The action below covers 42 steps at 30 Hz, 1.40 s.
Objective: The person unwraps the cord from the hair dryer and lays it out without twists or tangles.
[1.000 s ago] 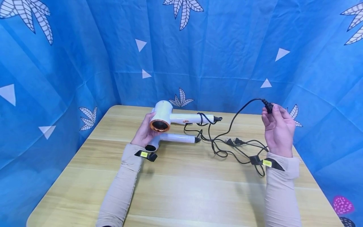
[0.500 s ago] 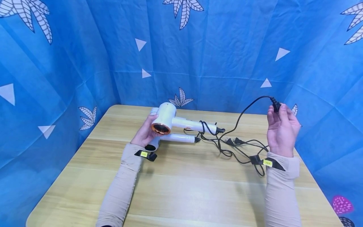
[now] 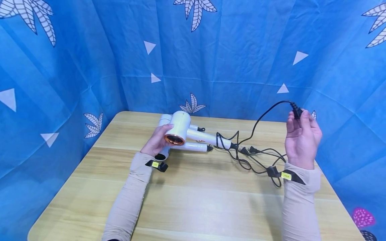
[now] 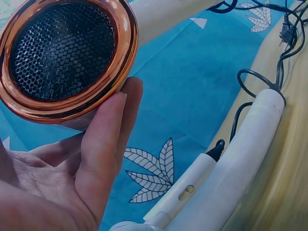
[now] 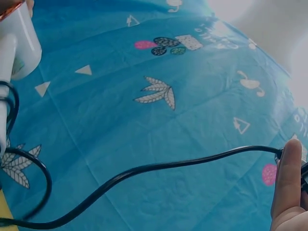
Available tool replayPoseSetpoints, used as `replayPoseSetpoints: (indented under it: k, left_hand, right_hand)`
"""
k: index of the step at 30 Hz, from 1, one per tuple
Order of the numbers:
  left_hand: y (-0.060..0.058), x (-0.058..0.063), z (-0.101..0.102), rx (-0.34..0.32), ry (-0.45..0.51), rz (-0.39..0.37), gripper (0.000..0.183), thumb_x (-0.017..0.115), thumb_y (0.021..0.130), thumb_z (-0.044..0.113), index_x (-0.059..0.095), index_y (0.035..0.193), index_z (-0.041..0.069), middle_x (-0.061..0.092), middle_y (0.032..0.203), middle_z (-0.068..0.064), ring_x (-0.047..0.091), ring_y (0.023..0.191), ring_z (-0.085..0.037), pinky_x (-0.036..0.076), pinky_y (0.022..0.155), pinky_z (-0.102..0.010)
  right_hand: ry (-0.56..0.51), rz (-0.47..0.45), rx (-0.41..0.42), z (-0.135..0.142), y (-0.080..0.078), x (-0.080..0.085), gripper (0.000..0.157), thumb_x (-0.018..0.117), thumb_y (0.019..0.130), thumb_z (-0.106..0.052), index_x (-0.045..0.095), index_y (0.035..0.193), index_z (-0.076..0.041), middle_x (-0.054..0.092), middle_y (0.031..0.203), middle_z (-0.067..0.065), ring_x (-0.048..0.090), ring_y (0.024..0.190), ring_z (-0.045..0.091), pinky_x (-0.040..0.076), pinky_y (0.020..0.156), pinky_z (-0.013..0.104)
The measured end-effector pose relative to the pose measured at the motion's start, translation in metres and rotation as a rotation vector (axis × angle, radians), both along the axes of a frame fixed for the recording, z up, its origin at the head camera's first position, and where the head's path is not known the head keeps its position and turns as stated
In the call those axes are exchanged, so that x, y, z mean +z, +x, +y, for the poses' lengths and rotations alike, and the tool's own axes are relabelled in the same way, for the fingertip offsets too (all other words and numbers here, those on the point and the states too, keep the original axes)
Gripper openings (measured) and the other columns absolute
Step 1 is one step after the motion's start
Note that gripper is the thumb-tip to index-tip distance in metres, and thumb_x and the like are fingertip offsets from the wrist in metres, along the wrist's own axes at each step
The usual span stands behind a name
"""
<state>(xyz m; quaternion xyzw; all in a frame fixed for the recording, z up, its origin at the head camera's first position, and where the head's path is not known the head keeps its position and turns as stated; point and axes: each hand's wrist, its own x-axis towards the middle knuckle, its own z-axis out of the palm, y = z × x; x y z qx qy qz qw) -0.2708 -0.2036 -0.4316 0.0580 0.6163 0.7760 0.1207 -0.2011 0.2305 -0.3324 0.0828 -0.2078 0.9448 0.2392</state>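
Observation:
My left hand (image 3: pixel 156 139) grips the barrel of a white hair dryer (image 3: pixel 181 122), raised over two others. Its copper ring (image 4: pixel 127 62) and dark mesh face the left wrist camera, fingers curled beneath. The handle points right and slightly down, with black cord (image 5: pixel 159 167) looped round its end. Over at the right, my right hand (image 3: pixel 303 140) pinches the black plug (image 3: pixel 297 112) up in the air, the cord arching from it to the tangle. A second white hair dryer (image 3: pixel 193 146) lies in front on the table, and a third (image 3: pixel 165 117) is partly hidden behind the held one.
Two more black plugs (image 3: pixel 253 150) and tangled cords (image 3: pixel 245 164) lie on the wooden table (image 3: pixel 193 201) between the hands. A blue patterned curtain (image 3: pixel 247 60) hangs around the back and sides.
The left hand has shifted the held hair dryer a little right and down, its handle tilting lower. The right hand has moved slightly right with the plug, drawing the cord along.

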Motion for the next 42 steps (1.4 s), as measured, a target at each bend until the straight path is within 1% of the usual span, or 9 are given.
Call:
replayPoseSetpoints:
  k: [6,12,18,25,28,32,37,39,42]
  left_hand:
    - [-0.001,-0.001,0.001,0.029,0.002,-0.014,0.047,0.052,0.099,0.034,0.049,0.131,-0.001,0.072,0.093,0.000,0.075,0.077,-0.012,0.064,0.066,-0.025]
    - [-0.003,-0.003,0.000,0.034,-0.002,-0.021,0.045,0.051,0.100,0.033,0.049,0.130,-0.001,0.072,0.093,0.001,0.075,0.078,-0.011,0.064,0.068,-0.025]
    - [-0.003,-0.003,-0.002,0.049,0.012,-0.017,0.043,0.051,0.101,0.032,0.050,0.129,0.000,0.073,0.092,0.001,0.075,0.078,-0.011,0.064,0.067,-0.025]
    - [-0.004,-0.004,-0.003,0.094,0.029,-0.038,0.038,0.053,0.101,0.033,0.051,0.125,0.003,0.072,0.093,0.002,0.074,0.079,-0.011,0.063,0.066,-0.024]
    - [-0.005,-0.004,-0.004,0.111,0.050,-0.045,0.036,0.053,0.101,0.033,0.052,0.123,0.004,0.072,0.090,0.001,0.073,0.075,-0.010,0.062,0.062,-0.023]
    - [-0.005,-0.003,-0.004,0.129,0.075,-0.057,0.035,0.052,0.102,0.034,0.052,0.122,0.005,0.073,0.087,0.001,0.073,0.069,-0.010,0.060,0.055,-0.021]
    - [-0.005,-0.002,-0.004,0.148,0.103,-0.087,0.035,0.053,0.102,0.036,0.051,0.122,0.008,0.073,0.087,0.002,0.074,0.068,-0.010,0.060,0.055,-0.020]
    - [-0.005,-0.002,-0.004,0.151,0.122,-0.100,0.035,0.052,0.103,0.037,0.050,0.123,0.009,0.073,0.089,0.002,0.075,0.070,-0.010,0.061,0.056,-0.021]
    - [-0.006,-0.003,-0.004,0.159,0.134,-0.131,0.044,0.053,0.103,0.040,0.047,0.133,0.009,0.072,0.098,0.001,0.075,0.075,-0.010,0.062,0.060,-0.021]
  right_hand:
    - [-0.005,0.059,0.003,-0.003,0.007,0.004,0.018,0.065,0.096,0.002,0.060,0.109,0.013,0.064,0.110,0.025,0.071,0.070,0.029,0.065,0.061,0.029]
    - [-0.008,0.103,0.006,-0.005,0.010,0.007,0.016,0.063,0.097,0.003,0.059,0.108,0.014,0.065,0.105,0.027,0.071,0.068,0.029,0.065,0.060,0.030]
    - [-0.007,0.125,0.021,-0.008,0.016,0.010,0.014,0.061,0.099,0.004,0.059,0.108,0.015,0.066,0.103,0.028,0.070,0.067,0.030,0.064,0.058,0.030]
    - [0.001,0.158,0.029,-0.013,0.026,0.015,0.011,0.056,0.101,0.006,0.059,0.107,0.015,0.067,0.092,0.030,0.069,0.063,0.030,0.063,0.055,0.030]
    - [0.041,0.180,0.014,-0.015,0.030,0.017,0.011,0.054,0.102,0.006,0.059,0.106,0.015,0.068,0.089,0.029,0.069,0.063,0.029,0.063,0.054,0.029]
    - [0.043,0.216,0.042,-0.016,0.033,0.018,0.011,0.052,0.103,0.007,0.058,0.106,0.016,0.068,0.086,0.031,0.069,0.063,0.031,0.062,0.053,0.030]
    - [0.022,0.262,0.090,-0.017,0.037,0.018,0.011,0.051,0.103,0.009,0.057,0.106,0.018,0.068,0.084,0.035,0.070,0.063,0.034,0.062,0.052,0.032]
    - [0.028,0.276,0.090,-0.018,0.039,0.019,0.011,0.051,0.102,0.009,0.057,0.106,0.018,0.068,0.083,0.035,0.070,0.062,0.033,0.061,0.050,0.031]
    - [0.038,0.298,0.091,-0.019,0.041,0.019,0.011,0.052,0.102,0.010,0.057,0.105,0.018,0.068,0.081,0.035,0.070,0.060,0.032,0.060,0.049,0.031]
